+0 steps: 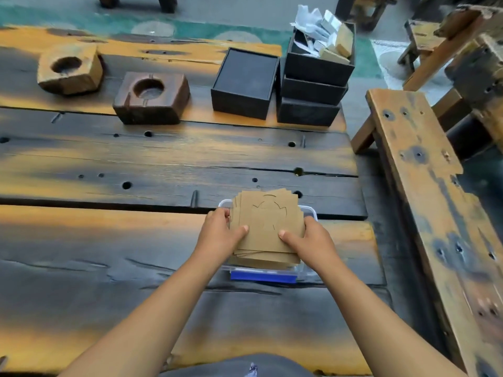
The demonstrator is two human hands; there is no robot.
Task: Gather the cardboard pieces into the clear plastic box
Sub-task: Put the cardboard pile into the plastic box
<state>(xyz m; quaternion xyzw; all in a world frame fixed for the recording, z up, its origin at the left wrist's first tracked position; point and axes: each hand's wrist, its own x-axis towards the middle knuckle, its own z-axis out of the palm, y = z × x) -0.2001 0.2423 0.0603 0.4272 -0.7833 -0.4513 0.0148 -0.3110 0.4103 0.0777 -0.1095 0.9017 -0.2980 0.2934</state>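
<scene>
A stack of several brown cardboard pieces (pixel 268 221), fanned slightly and with cut-out outlines on the top sheet, sits over the clear plastic box (pixel 309 213). The box has a blue clasp (pixel 262 276) on its near side and is mostly hidden under the stack. My left hand (pixel 219 232) grips the stack's left edge, thumb on top. My right hand (pixel 313 243) grips the right edge, thumb on top. Whether the stack rests inside the box or is held just above it cannot be told.
The wooden plank table (pixel 163 164) carries two wooden blocks with round hollows (pixel 70 68) (pixel 151 97) at the back left. Black boxes (pixel 245 84) and a stack of black boxes with paper scraps (pixel 317 74) stand at the back right. A wooden bench (pixel 424 186) runs along the right.
</scene>
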